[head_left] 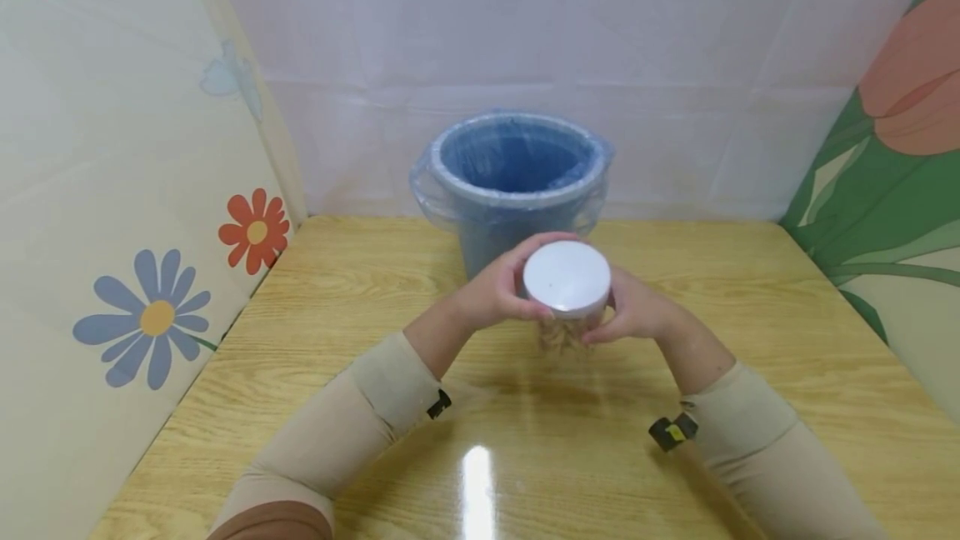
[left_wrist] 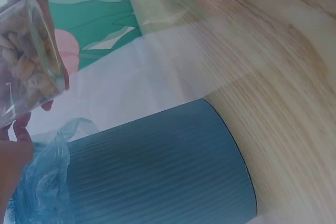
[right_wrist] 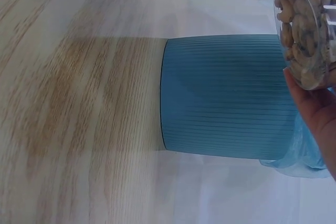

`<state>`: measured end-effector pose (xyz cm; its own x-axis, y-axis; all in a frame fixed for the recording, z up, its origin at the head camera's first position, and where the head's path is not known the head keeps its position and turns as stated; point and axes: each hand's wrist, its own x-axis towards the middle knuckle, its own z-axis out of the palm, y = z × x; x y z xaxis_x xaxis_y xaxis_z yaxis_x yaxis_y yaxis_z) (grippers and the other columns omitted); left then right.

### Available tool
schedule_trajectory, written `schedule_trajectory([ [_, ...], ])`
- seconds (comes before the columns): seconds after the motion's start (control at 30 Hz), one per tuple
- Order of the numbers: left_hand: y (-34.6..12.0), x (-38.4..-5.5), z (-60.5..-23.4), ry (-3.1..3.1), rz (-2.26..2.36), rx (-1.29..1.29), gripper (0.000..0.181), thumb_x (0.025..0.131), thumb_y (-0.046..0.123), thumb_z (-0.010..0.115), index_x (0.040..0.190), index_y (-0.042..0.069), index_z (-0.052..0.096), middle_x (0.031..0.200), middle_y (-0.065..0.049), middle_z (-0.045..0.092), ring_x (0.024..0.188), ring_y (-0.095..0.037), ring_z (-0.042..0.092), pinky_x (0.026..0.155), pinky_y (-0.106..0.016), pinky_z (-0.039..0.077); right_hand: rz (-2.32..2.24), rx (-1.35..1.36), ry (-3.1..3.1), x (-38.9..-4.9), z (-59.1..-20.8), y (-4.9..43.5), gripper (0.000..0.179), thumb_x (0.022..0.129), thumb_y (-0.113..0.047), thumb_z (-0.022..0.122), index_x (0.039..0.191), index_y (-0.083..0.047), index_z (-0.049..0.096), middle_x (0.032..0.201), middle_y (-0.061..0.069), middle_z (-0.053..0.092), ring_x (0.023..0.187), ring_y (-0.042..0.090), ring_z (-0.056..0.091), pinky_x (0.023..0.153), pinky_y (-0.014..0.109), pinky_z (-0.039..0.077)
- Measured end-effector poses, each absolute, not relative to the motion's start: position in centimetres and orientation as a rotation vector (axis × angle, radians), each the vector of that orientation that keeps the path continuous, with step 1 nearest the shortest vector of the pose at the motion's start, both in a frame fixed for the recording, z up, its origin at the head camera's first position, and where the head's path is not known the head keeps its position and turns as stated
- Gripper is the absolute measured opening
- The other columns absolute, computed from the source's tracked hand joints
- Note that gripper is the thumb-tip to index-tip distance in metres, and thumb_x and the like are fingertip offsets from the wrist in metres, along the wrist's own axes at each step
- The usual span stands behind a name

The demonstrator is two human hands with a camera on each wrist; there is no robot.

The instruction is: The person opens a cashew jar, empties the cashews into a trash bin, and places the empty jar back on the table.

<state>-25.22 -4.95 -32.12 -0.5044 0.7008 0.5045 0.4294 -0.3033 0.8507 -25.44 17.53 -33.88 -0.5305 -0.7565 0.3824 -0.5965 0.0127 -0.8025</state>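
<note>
Both hands hold a clear jar of nuts (head_left: 564,333) raised above the table, its white lid (head_left: 567,277) uppermost and facing the head camera. My left hand (head_left: 510,283) grips the jar's left side with the thumb near the lid's lower edge. On the opposite side, my right hand (head_left: 632,307) has its thumb against the clear wall beneath the lid. In the right wrist view the curved, cashew-like nuts (right_wrist: 300,27) show through the jar's bottom, with fingers (right_wrist: 310,106) against it. The left wrist view shows the nuts (left_wrist: 25,59) through the side.
Just beyond the hands stands a blue ribbed trash bin (right_wrist: 226,95), lined with a thin blue plastic bag (head_left: 592,194) folded over its rim. It stands on a wood-grain table (head_left: 360,273) in front of a white backdrop. Flower-printed panels (head_left: 157,319) flank both sides.
</note>
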Motion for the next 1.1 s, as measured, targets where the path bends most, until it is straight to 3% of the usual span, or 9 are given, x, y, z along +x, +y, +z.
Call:
schedule_trajectory([
  [0.2, -4.86, -25.06, -31.99, 1.748, 1.928, 1.437, 0.092, 0.066, 0.022, 0.080, 0.138, -0.003, 0.028, 0.138, -0.022, 0.037, 0.122, -0.028, 0.041, 0.103, -0.043, 0.033, -1.550, -1.438, 2.164, -25.41, -33.81, 17.43, 0.084, 0.057, 0.004, 0.078, 0.128, 0.010, 0.034, 0.120, 0.002, 0.049, 0.109, 0.014, 0.048, 0.092, 0.030, 0.043],
  [0.43, -4.81, -24.93, -32.09, 1.864, 1.952, 1.357, 0.095, 0.064, 0.032, 0.081, 0.138, 0.001, 0.030, 0.136, -0.018, 0.040, 0.120, -0.026, 0.042, 0.102, -0.041, 0.034, -1.560, -1.375, 2.228, -25.42, -33.70, 17.12, 0.084, 0.057, 0.004, 0.078, 0.129, 0.008, 0.035, 0.117, 0.013, 0.050, 0.106, 0.015, 0.050, 0.090, 0.030, 0.045],
  [0.5, -4.76, -24.85, -32.07, 1.888, 1.961, 1.332, 0.092, 0.064, 0.025, 0.080, 0.138, 0.003, 0.031, 0.136, -0.017, 0.040, 0.120, -0.025, 0.043, 0.102, -0.040, 0.034, -1.563, -1.347, 2.244, -25.39, -33.65, 17.06, 0.085, 0.057, 0.003, 0.079, 0.130, 0.007, 0.035, 0.118, 0.015, 0.049, 0.107, 0.016, 0.050, 0.092, 0.031, 0.043],
  [0.73, -4.71, -24.59, -32.01, 2.023, 1.962, 1.238, 0.085, 0.064, 0.000, 0.074, 0.138, 0.008, 0.033, 0.133, -0.011, 0.043, 0.118, -0.023, 0.045, 0.100, -0.038, 0.036, -1.560, -1.268, 2.308, -25.29, -33.68, 16.93, 0.089, 0.059, -0.002, 0.081, 0.134, 0.000, 0.033, 0.127, 0.013, 0.046, 0.116, 0.023, 0.044, 0.101, 0.050, 0.031],
  [1.1, -4.66, -24.32, -32.05, 2.122, 1.967, 1.166, 0.087, 0.065, -0.001, 0.075, 0.140, 0.013, 0.033, 0.131, -0.009, 0.044, 0.116, -0.022, 0.047, 0.098, -0.037, 0.038, -1.600, -1.167, 2.349, -25.13, -33.67, 16.74, 0.093, 0.060, -0.001, 0.081, 0.137, -0.002, 0.030, 0.130, 0.013, 0.044, 0.119, 0.026, 0.042, 0.103, 0.047, 0.030],
])
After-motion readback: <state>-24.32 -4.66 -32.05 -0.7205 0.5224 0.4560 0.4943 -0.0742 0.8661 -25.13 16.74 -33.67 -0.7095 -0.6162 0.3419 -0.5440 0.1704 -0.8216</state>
